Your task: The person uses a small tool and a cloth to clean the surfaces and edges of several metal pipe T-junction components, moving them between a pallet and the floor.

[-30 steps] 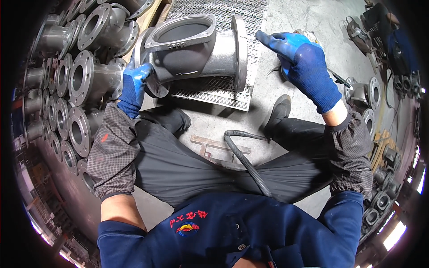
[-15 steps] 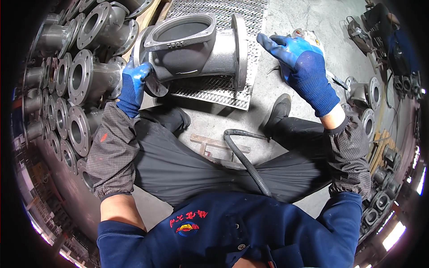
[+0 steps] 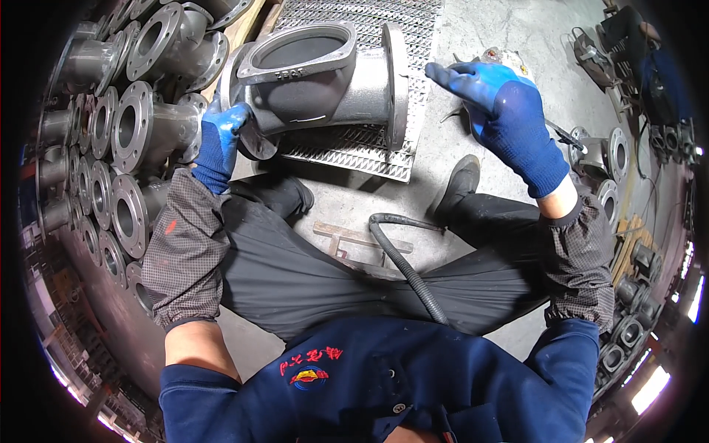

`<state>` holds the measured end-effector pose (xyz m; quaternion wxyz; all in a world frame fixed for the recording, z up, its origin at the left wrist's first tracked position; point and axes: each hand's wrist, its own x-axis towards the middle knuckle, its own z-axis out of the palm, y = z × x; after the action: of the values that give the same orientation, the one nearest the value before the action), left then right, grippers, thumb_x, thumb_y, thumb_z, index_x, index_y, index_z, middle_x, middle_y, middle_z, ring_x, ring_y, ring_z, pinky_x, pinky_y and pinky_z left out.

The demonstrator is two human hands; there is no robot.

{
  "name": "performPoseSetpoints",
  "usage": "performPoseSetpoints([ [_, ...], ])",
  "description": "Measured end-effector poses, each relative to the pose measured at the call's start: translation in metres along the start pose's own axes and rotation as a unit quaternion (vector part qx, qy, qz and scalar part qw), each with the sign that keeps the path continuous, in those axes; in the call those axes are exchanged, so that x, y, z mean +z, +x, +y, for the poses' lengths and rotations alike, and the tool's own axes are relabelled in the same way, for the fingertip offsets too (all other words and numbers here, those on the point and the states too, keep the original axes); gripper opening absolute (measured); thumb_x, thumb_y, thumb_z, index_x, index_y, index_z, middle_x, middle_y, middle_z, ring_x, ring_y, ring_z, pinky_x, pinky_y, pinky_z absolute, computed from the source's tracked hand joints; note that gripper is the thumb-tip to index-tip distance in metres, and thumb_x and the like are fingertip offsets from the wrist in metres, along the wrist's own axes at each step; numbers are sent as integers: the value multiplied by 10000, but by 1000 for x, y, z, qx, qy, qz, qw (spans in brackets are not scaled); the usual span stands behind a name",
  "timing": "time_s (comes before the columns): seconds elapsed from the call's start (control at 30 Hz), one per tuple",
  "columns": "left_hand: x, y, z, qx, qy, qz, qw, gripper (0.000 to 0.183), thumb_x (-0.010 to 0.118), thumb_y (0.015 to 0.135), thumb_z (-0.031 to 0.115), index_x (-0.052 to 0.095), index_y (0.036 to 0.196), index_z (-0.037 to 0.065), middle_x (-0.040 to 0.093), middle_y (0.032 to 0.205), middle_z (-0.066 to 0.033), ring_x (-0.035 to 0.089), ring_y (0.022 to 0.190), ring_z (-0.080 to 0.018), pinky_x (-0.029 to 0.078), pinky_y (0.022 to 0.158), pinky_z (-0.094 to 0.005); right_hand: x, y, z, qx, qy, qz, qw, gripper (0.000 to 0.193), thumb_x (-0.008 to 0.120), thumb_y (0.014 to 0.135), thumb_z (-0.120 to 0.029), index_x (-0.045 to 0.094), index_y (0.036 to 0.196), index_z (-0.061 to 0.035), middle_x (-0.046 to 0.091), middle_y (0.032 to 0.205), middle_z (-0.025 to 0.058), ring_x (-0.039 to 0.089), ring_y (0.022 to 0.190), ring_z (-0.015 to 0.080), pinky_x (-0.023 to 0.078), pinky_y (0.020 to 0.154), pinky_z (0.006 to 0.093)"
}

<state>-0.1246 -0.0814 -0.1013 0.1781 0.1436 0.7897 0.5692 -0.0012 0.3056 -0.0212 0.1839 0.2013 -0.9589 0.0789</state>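
Valve body: We had the grey valve body [image 3: 317, 92] on the metal grating [image 3: 347, 164], between 11 and 12 o'clock from our chest.
Long axis: Its length ran roughly from 9 to 3 o'clock, crosswise to us, with the left flange [image 3: 260, 144] at one end and the right flange [image 3: 397, 88] at the other.
Mouth: The wide mouth [image 3: 301, 53] on its side branch faced upward.
Left hand: Our gloved left hand [image 3: 225, 136] was the nearer one, closed on the rim of the left flange; most of the body lay at 2 o'clock from it.
Right hand: Our gloved right hand [image 3: 498, 96] stood apart from the right flange, with the body at 9 o'clock from it. Its forefinger stretched that way; the other fingers were partly hidden, so we could not tell whether they gripped anything.
Pale object: Just beyond that hand, toward 1 o'clock, we saw part of a pale object [image 3: 526, 68], mostly covered by the glove.
Hose: A ribbed hose [image 3: 406, 267] lay between our legs, at 5 o'clock from the body.
Stacked castings: At 10 o'clock from us rose the stacked castings [image 3: 148, 133], close beside our left hand.
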Motion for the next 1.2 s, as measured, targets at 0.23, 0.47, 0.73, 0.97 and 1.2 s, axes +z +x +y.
performPoseSetpoints([
  [0.23, 19, -2, 16, 2, -40, 60, 997, 115, 461, 901, 115, 467, 889, 1, 493, 720, 21, 449, 640, -50, 433, 592, -207, -3, 12, 3, 61, -9, -67, 996, 546, 547, 725, 49, 628, 1165, -263, 644, 862, 25, 612, 708, 209, 512, 635, 304],
  [0.47, 14, 1, 7, -95, -135, 103, 981, 404, 541, 819, 62, 441, 1193, -57, 569, 781, -19, 545, 670, -86, 477, 616, -216, -7, 12, 0, 29, -7, -66, 997, 496, 581, 733, 7, 636, 1129, -286, 619, 792, 33, 621, 713, 223, 512, 557, 333],
  [0.73, 1, 3, -5, -39, -68, 35, 996, 229, 479, 872, 54, 445, 1078, -41, 535, 759, -15, 507, 664, -68, 459, 603, -207, -18, 18, -4, 42, -10, -99, 994, 427, 567, 774, -17, 646, 1108, -271, 644, 813, 38, 643, 725, 222, 532, 596, 335],
  [0.97, 34, 1, 35, -69, -139, 91, 984, 55, 448, 889, 63, 433, 863, 16, 453, 709, 12, 431, 619, -59, 426, 589, -218, -14, 28, -2, 52, -87, -121, 987, 370, 574, 798, -55, 643, 1094, -266, 654, 833, 32, 656, 777, 223, 545, 592, 349],
  [1.2, 13, -1, 7, -6, -21, 55, 998, 107, 464, 857, 38, 443, 944, -20, 488, 716, -2, 463, 621, -69, 434, 591, -219, -14, 22, -14, 131, 58, -136, 980, 413, 598, 793, -27, 631, 1139, -250, 665, 824, 27, 653, 712, 172, 538, 628, 285],
])
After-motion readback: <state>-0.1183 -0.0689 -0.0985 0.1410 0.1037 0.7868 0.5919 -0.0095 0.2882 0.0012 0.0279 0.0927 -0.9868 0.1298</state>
